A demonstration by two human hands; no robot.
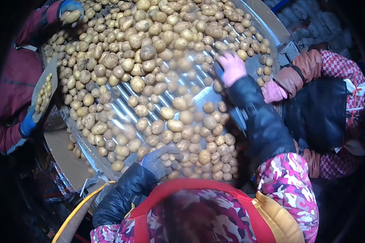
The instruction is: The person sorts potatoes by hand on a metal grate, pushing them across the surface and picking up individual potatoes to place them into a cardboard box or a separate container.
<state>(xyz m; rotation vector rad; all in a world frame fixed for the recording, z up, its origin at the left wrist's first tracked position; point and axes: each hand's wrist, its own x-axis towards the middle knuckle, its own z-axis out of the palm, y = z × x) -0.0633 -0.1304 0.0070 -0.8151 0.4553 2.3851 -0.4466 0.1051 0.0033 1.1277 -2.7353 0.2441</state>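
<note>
A deep spread of potatoes (137, 84) covers a slatted metal sorting table (119, 107). My left hand (156, 160), in a grey-purple glove, is at the near edge of the heap. Its fingers curl around a few small potatoes (166, 163). Farther off to the right, my right hand (232, 69) reaches over the slats in a pink glove. Motion smears its fingertips, but the fingers look stretched out and I see no potato in them. Some potatoes (185, 63) left of it are blurred.
On the left, a person in a maroon jacket (18, 81) holds a potato in one gloved hand (71, 14) and has a scoop (44, 91) of small potatoes. At the right, another person's pink-gloved hand (273, 92) rests by the table's metal rim (276, 60). Cardboard (67, 156) lines the near left side.
</note>
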